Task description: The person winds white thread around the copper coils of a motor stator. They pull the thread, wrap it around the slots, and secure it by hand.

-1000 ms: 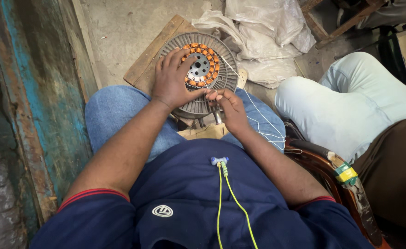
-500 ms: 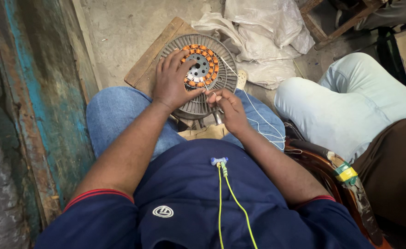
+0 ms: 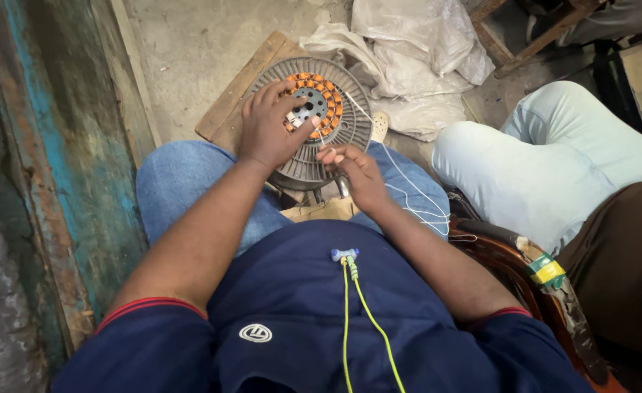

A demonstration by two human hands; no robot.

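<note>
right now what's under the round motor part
A wooden board on the floor shows under the motor part's far edge, and the knees under its near edge. The left hand covers part of it; the rest underneath is hidden.

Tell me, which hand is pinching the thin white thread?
The right hand pinches the thin white thread. The left hand lies spread flat on the round grey motor disc.

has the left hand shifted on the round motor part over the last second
No. The left hand stays spread over the round motor part, fingers by the copper coils, in the same spot relative to the wooden board.
</note>
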